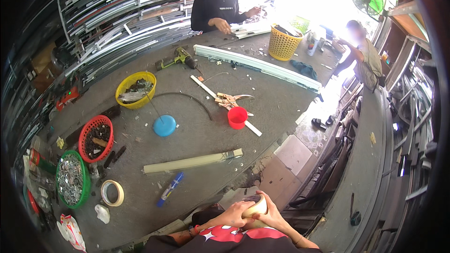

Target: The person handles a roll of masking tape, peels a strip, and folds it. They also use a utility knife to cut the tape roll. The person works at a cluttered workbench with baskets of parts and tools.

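Close to my body, off the table's near edge, I hold a roll of cream masking tape [256, 208] between both hands. My left hand [233, 214] has its fingers bent against the roll's left side. On the other side my right hand [272, 215] wraps round it, thumb near the top rim. A blue marker [170, 189] lies on the table to the left of my hands. Beyond it rests a long pale strip bundle [192, 160] with clear tape near its right end. A second masking tape roll [112, 193] lies farther left.
On the grey worktable [206, 138] stand a green basket [87, 180] of metal bits, red [111, 137] and yellow [153, 80] baskets, a red cup [237, 118], locking pliers [229, 99] and a drill [180, 59]. Two people [213, 11] [368, 61] work farther off.
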Tool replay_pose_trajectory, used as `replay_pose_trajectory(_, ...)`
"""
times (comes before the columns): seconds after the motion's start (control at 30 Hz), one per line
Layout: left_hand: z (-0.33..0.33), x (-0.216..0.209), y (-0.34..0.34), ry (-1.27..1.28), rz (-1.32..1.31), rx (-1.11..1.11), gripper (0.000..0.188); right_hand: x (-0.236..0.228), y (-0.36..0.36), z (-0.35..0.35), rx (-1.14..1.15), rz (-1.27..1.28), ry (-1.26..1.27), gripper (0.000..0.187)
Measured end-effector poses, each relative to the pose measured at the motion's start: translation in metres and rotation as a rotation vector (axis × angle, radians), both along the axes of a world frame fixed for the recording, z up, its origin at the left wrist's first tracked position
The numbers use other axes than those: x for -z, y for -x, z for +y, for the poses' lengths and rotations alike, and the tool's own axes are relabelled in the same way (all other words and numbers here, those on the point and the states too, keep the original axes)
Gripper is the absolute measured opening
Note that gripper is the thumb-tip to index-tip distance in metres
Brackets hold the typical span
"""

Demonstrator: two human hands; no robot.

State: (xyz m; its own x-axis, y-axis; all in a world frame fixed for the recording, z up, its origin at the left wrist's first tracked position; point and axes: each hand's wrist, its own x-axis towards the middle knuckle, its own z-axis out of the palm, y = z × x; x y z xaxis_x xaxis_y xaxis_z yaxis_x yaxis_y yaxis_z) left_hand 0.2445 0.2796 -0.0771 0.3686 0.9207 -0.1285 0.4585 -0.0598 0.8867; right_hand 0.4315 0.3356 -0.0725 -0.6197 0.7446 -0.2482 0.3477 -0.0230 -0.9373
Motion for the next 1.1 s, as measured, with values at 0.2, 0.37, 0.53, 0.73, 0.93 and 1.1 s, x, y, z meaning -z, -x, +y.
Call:
replay_pose_trajectory(0.2, 0.046, -0.015, -0.027, -0.103, 0.049, -0.080, 0.061, -0.009, -0.015, 0.042, 0.112, 0.029, -0.118, 0.082)
replay_pose_trajectory(0.37, 0.079, -0.031, -0.037, -0.213, 0.089, -0.048, 0.055, -0.013, -0.028, 0.073, 0.084, -0.008, -0.161, 0.084)
replay_pose_trajectory(0.53, 0.100, -0.034, -0.035, -0.225, 0.127, -0.036, 0.050, -0.012, -0.039, 0.105, -0.116, -0.011, -0.167, 0.085)
replay_pose_trajectory(0.73, 0.109, -0.032, -0.045, -0.292, -0.090, -0.133, 0.040, 0.000, -0.049, 0.132, -0.264, 0.184, 0.084, 0.086)
replay_pose_trajectory(0.93, 0.111, -0.029, -0.044, -0.516, -0.232, -0.139, 0.043, 0.003, -0.052, 0.141, -0.340, 0.269, 0.241, 0.101)
replay_pose_trajectory(1.1, 0.123, -0.022, -0.042, -0.455, -0.398, -0.034, 0.046, 0.028, -0.062, 0.138, -0.236, 0.347, 0.350, 0.098)
